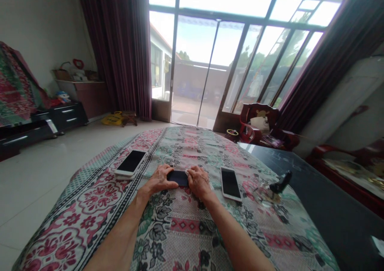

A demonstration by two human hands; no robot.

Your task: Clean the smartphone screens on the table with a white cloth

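Left hand (162, 179) bent round one flat, dark rectangular slab (178, 178), probably a phone, gripped mid-table on the pink-green-grey patterned tablecloth (183, 211); right hand (198, 181) curled at its other end, small white scrap (187, 171) by the fingers, closure not determinable. Step, judged: wiping; another stroke calls for steady left-hand bracing. White-framed, black-screened phones, two: right phone (231, 184), left phone (131, 163). Beyond: one dark-red wooden chair (246, 113).
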